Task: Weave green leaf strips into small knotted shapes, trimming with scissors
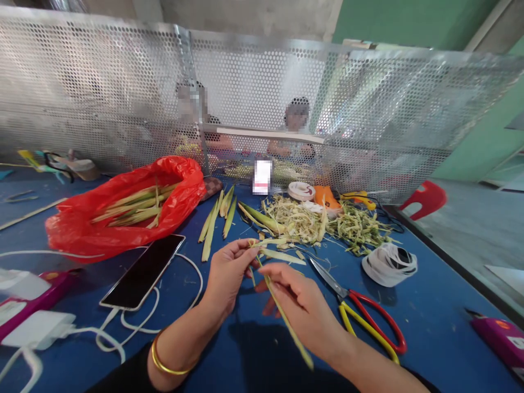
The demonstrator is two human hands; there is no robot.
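A narrow, pale green leaf strip (292, 335) runs slantwise through both hands, its lower end hanging free below the right one. My left hand (227, 270) is closed, thumb and fingers pinching the strip's upper end. My right hand (303, 303) also grips it, lower down, with fingers curled around it. Just beyond the hands lie loose flat leaf pieces (282, 255) and a heap of shredded leaf scraps (298, 221). Scissors (354, 305) with one red and one yellow handle rest right of my right hand. Several whole leaves (213, 226) lie behind my left hand.
A red plastic bag (73, 232) holding leaves and a phone (143, 273) with a white cable are at left. White tape rolls (388, 265) stand at right. A perforated metal screen (262, 82) closes the back, people behind it. Purple power strips (497, 338) flank the blue table.
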